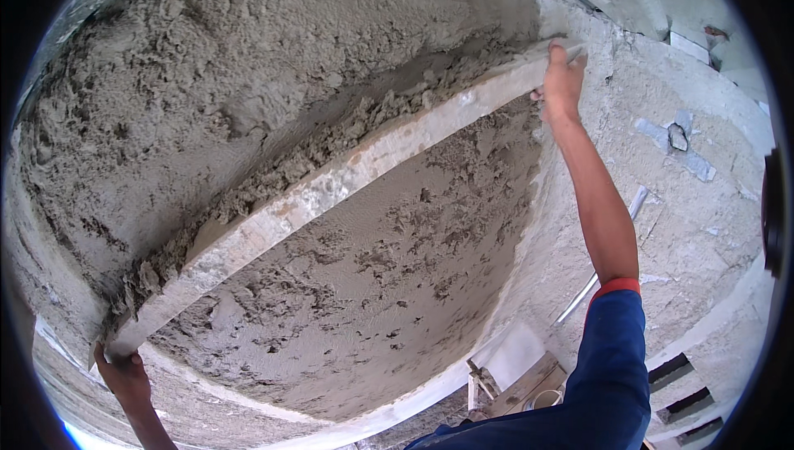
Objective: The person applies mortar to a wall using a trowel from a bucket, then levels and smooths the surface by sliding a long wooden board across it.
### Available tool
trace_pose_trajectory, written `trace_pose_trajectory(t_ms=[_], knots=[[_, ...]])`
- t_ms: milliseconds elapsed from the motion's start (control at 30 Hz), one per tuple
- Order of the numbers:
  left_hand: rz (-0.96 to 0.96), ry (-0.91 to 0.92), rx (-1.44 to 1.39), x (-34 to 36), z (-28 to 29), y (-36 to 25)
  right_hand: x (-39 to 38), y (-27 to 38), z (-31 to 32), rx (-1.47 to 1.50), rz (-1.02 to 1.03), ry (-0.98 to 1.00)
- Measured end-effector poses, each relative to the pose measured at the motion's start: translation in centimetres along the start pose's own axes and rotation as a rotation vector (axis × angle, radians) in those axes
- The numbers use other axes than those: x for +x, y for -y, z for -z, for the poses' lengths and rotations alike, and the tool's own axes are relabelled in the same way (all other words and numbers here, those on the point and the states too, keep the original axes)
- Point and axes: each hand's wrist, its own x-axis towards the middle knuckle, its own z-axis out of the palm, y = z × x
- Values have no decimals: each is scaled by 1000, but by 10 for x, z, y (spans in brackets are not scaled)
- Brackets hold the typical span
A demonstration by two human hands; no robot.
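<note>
A long, pale straightedge (331, 188) smeared with plaster slants across the wall, low at the left and high at the right. My left hand (126, 375) grips its lower left end. At the upper right end, my right hand (564, 84) is closed round the board, slightly blurred. Loose wet mortar (322, 152) has piled up along the board's upper edge. Above it spreads rough grey mortar (207, 61). Below lies flatter mortar (356, 301) with dark pits and rough patches.
Dry, pale wall (612, 152) borders the mortar on the right, with a small hole (678, 137) in it. A shiny metal rod (579, 297) runs behind my right arm. Beneath, wooden planks (523, 385) and a round container (546, 399) show. Dark slots (688, 404) pierce the wall at lower right.
</note>
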Motion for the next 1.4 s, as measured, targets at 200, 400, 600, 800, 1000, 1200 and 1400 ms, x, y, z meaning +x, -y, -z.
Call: trace_pose_trajectory(t_ms=[200,400,600,800,1000,1200,1400], knots=[[-325,102,189,-25,-125,5,122,8,17,4,-10,-40],[149,-63,-291,-49,-183,-40,137,1,21,15,-53,-22],[115,-123,-278,-36,-128,-21,62,8,13,-8,-92,-6],[119,-400,-169,-7,-27,-2,-25,-11,9,61,-94,54],[-222,-237,32,-14,-82,-2,56,11,1,91,34,-76],[12,141,-287,-34,-170,-39,155,0,24,54,-28,1],[37,271,-338,-32,-139,-34,120,7,14,21,-79,8]])
